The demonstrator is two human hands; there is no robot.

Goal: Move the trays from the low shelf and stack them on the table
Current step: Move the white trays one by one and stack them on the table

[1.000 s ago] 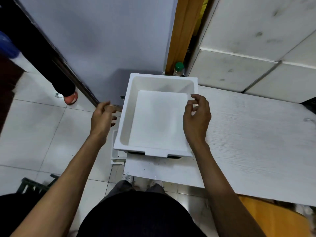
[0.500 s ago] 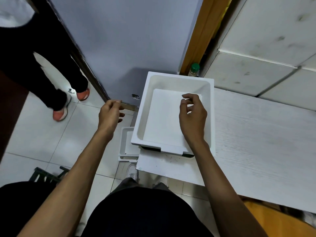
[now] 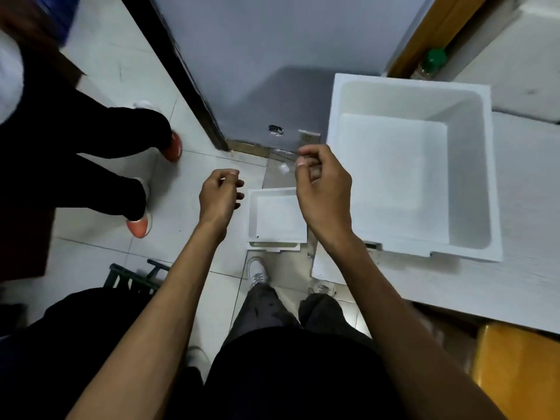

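Both hands hang empty in the air, apart from each other and gripping nothing. The left hand [image 3: 219, 197] has its fingers loosely curled inward, knuckles up, over the tiled floor [image 3: 100, 247]. The right hand [image 3: 322, 189] is just to its right and a little further forward, fingers also curled, thumb and forefinger drawn near each other with nothing visible between them.

Below and between the two hands sits a small-looking white tray [image 3: 274, 219] down low, resting on top of another white tray whose front edge [image 3: 272, 246] shows beneath it; the right wrist covers its right edge. Right of the right hand, a large white tray [image 3: 412, 165] lies open side up on the white table [image 3: 521, 237], near the table's left corner, clear of the fingers.

Further out, beyond the left hand, a second person's dark trouser legs and orange shoes [image 3: 139, 225] stand on the tiles. Ahead of the hands rises a grey panel [image 3: 272, 56], and past the tray a green-capped bottle [image 3: 430, 63] stands in the corner
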